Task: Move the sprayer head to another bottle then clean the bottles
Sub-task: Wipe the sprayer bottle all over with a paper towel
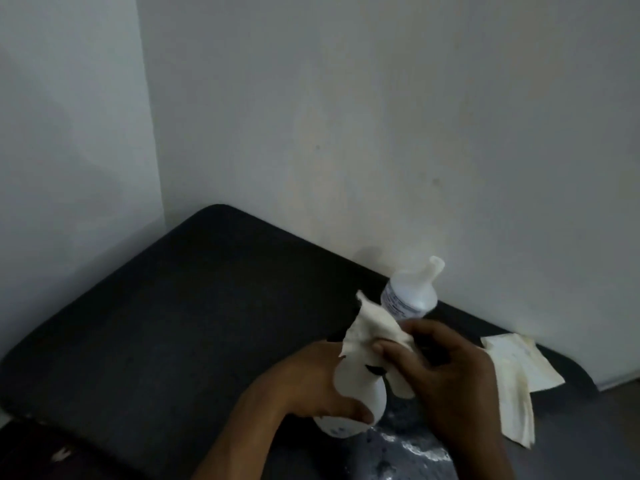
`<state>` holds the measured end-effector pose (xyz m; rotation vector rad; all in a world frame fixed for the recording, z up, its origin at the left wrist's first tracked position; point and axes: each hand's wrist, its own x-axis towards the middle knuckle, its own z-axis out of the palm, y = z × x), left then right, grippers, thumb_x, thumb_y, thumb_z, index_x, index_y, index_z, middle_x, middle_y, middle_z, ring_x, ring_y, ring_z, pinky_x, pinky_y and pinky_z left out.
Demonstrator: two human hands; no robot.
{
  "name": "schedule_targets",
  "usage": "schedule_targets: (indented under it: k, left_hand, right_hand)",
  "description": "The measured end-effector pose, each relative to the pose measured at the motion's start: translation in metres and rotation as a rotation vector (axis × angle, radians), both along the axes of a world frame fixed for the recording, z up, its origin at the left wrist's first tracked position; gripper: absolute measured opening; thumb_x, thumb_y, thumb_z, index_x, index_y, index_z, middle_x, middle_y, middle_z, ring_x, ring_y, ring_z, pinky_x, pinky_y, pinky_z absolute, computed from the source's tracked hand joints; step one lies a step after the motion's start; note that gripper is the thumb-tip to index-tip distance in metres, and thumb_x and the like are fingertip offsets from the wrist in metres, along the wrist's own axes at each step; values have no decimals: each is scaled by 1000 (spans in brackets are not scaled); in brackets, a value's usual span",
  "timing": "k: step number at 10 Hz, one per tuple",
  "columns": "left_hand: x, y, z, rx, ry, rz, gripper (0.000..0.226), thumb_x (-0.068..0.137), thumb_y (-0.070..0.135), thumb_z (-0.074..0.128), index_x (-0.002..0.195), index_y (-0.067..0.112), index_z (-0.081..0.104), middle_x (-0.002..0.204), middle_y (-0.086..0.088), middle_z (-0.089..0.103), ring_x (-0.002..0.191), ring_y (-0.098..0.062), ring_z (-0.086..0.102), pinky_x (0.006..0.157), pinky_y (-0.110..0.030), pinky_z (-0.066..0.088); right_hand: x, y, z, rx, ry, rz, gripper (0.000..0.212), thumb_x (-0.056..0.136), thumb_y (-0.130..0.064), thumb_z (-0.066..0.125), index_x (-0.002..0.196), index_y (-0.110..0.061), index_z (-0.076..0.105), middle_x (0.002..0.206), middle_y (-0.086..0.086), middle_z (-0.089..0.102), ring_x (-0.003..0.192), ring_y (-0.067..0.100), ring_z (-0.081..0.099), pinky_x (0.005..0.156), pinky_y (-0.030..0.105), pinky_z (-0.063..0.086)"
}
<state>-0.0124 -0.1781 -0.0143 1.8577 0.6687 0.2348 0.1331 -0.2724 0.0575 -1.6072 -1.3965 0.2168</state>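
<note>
My left hand grips a white plastic bottle low in the frame, tilted above the black table. My right hand presses a cream paper tissue against the bottle's upper part, where something black shows under the tissue. A second clear bottle with a label and an open neck stands behind the hands, near the wall. Whether the sprayer head is on the held bottle is hidden by the tissue.
A crumpled cream tissue lies on the table at the right, near its rounded edge. White walls meet in a corner behind the table. A shiny wet-looking patch shows below the hands.
</note>
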Motion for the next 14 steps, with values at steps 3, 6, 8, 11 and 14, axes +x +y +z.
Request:
schedule_targets:
  k: [3, 6, 8, 11, 14]
  left_hand:
    - [24, -21, -2, 28, -61, -84, 52, 70, 38, 83, 100, 68, 53, 108, 48, 51, 100, 28, 47, 76, 6, 35]
    - [51, -48, -4, 128, -42, -15, 46, 69, 63, 67, 97, 82, 35, 101, 60, 38, 99, 32, 38, 73, 4, 35]
    - [54, -50, -8, 159, -35, 12, 45, 66, 73, 60, 98, 84, 30, 103, 53, 40, 102, 19, 44, 77, -3, 32]
    - [56, -50, -8, 116, -95, 45, 53, 71, 57, 72, 101, 82, 36, 106, 59, 45, 101, 27, 48, 78, 3, 40]
    - [61, -50, -13, 183, -124, 116, 54, 74, 53, 76, 107, 75, 40, 114, 42, 43, 105, 33, 38, 81, 8, 29]
  right_hand:
    - [19, -49, -24, 133, 62, -18, 26, 81, -24, 75, 105, -30, 73, 98, -13, 72, 92, 5, 69, 75, 11, 51]
    - [30, -49, -28, 186, -177, -233, 29, 73, -11, 69, 99, -25, 70, 90, -8, 71, 86, -4, 63, 75, -1, 41]
    - [25, -49, -34, 222, -128, -136, 39, 84, -10, 53, 121, -12, 66, 119, -2, 70, 111, 5, 63, 90, 12, 49]
    - [31, -44, -56, 40, 567, 62, 17, 79, -12, 70, 96, -14, 73, 91, -1, 78, 85, 10, 73, 71, 16, 55]
    - [34, -38, -52, 231, 384, -204, 25, 58, -40, 87, 70, -22, 74, 64, -11, 72, 57, 0, 65, 55, 10, 49]
